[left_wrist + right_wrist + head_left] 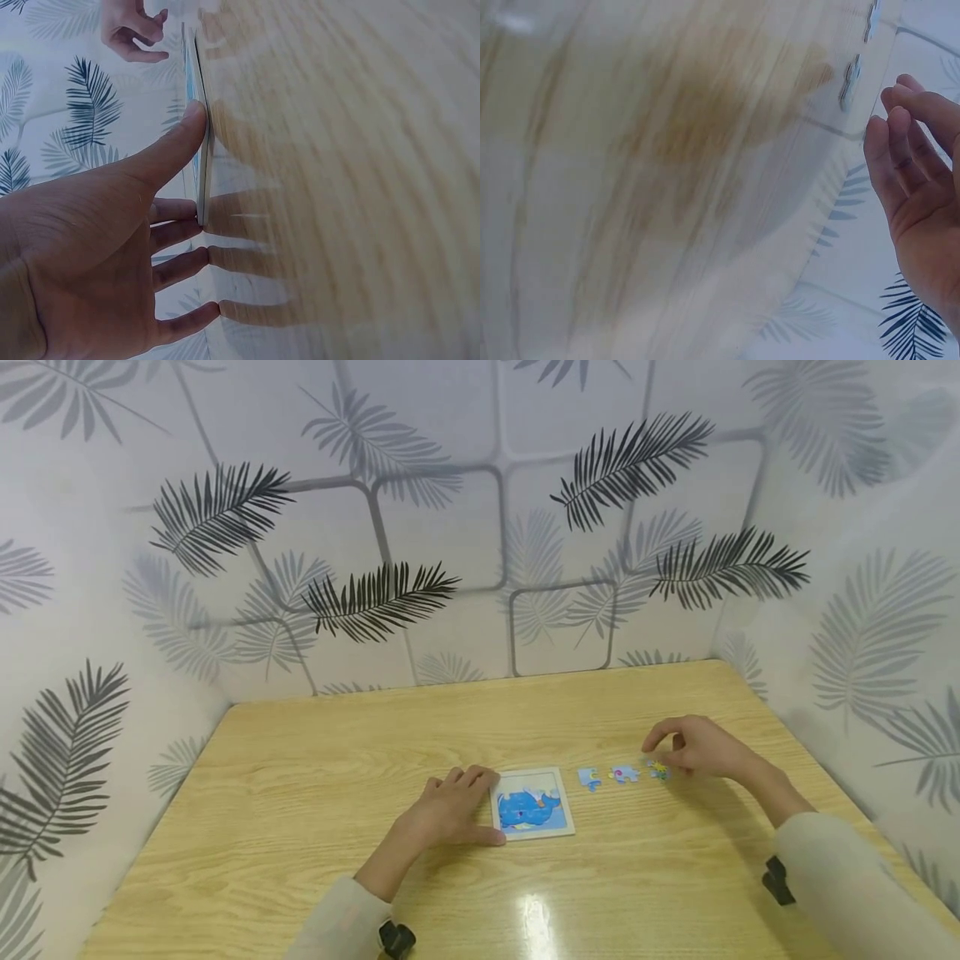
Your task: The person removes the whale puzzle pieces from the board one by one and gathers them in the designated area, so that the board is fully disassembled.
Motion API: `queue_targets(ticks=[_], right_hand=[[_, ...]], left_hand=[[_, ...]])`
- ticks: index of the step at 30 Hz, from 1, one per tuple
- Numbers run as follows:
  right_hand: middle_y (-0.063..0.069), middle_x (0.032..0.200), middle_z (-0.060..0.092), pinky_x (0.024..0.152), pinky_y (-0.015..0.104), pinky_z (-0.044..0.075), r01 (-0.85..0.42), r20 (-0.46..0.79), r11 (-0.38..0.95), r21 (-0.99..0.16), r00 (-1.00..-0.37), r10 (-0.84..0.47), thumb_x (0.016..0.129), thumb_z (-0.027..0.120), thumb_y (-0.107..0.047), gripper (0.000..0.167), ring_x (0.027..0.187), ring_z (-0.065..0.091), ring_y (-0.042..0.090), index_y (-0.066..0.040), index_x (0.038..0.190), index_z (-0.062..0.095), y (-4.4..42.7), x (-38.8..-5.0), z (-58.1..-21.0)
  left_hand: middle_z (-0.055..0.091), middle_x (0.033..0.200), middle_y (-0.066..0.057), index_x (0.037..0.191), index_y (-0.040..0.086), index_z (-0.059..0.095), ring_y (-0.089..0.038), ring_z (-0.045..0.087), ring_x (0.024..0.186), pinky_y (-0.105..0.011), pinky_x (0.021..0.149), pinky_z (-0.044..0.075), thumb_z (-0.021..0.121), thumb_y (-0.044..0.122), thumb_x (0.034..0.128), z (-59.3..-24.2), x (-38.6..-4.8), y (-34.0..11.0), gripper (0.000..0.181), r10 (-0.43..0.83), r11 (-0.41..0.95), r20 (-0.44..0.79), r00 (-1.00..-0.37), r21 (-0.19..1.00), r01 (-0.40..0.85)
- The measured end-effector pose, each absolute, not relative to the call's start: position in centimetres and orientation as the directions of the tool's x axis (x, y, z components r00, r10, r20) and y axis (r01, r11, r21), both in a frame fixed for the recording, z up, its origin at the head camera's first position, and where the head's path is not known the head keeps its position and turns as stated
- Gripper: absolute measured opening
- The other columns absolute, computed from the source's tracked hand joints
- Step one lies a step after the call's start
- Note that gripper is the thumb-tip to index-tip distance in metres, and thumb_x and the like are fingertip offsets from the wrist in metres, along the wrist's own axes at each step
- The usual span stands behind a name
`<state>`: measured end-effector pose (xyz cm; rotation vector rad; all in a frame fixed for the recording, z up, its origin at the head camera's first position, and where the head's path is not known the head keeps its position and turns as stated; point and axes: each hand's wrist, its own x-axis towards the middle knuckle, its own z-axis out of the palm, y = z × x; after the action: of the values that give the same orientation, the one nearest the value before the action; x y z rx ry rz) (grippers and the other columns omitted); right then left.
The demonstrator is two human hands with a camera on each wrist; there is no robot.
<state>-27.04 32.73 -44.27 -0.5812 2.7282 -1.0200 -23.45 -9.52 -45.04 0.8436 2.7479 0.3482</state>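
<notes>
A square puzzle board with a pale rim and a blue whale picture lies flat on the table. My left hand holds it at its left side, thumb at the near corner and forefinger at the far one; in the left wrist view the thumb of the hand lies along the board's edge. Right of the board lie a blue puzzle piece, a second piece with a pink spot and a third with yellow and green. My right hand, fingers bent, hovers by the third piece, apparently holding nothing.
The wood-grain table reaches back to a wall with a leaf pattern, which also closes in both sides. Black bands circle the sleeves. Light glares off the tabletop near the front.
</notes>
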Motion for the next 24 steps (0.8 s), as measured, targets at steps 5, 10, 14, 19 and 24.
queue_targets(ticks=[5,10,14,19,24], right_hand=[[0.013,0.094,0.073,0.056,0.033,0.053,-0.318,-0.019,0.644,-0.696,-0.888,-0.459,0.096,0.073,-0.006,0.020,0.054,0.058,0.022,-0.002,0.115,0.073,31.4,-27.0,-44.5],[0.017,0.115,0.072,0.056,0.032,0.053,-0.333,-0.024,0.613,-0.716,-0.866,-0.499,0.096,0.073,-0.007,0.024,0.056,0.059,0.025,-0.001,0.120,0.071,30.0,-27.0,-44.3],[0.018,0.117,0.070,0.054,0.034,0.052,-0.335,-0.024,0.598,-0.728,-0.859,-0.511,0.097,0.072,-0.006,0.028,0.056,0.059,0.028,0.000,0.124,0.070,29.2,-27.3,-44.2],[0.022,0.119,0.068,0.054,0.036,0.053,-0.338,-0.020,0.567,-0.751,-0.847,-0.531,0.098,0.071,-0.007,0.034,0.058,0.060,0.028,0.000,0.130,0.067,27.9,-27.5,-43.9],[0.024,0.125,0.065,0.060,0.040,0.056,-0.326,-0.042,0.524,-0.787,-0.818,-0.573,0.098,0.071,-0.009,0.040,0.064,0.063,0.029,0.000,0.136,0.063,26.4,-27.6,-43.6]], left_hand=[[0.039,0.161,-0.008,0.159,0.015,0.038,-0.037,0.035,0.149,-0.065,0.113,0.032,0.075,0.057,0.0908,-45.2,-23.6,-9.5,0.088,0.575,0.803,-0.159,-0.803,0.298,0.516],[0.039,0.161,-0.008,0.159,0.015,0.038,-0.037,0.035,0.149,-0.065,0.113,0.032,0.075,0.057,0.0908,-45.1,-23.6,-9.5,0.088,0.574,0.804,-0.160,-0.803,0.298,0.515],[0.040,0.160,-0.008,0.159,0.015,0.038,-0.037,0.035,0.149,-0.065,0.113,0.032,0.075,0.056,0.0909,-45.1,-23.5,-9.5,0.088,0.575,0.803,-0.162,-0.802,0.299,0.515],[0.039,0.161,-0.008,0.159,0.015,0.038,-0.037,0.036,0.148,-0.065,0.113,0.032,0.075,0.056,0.0910,-45.1,-23.5,-9.5,0.088,0.575,0.803,-0.161,-0.802,0.299,0.516],[0.039,0.161,-0.009,0.159,0.015,0.038,-0.037,0.037,0.147,-0.065,0.113,0.033,0.074,0.057,0.0914,-45.1,-23.5,-9.5,0.088,0.573,0.806,-0.164,-0.803,0.289,0.517]])
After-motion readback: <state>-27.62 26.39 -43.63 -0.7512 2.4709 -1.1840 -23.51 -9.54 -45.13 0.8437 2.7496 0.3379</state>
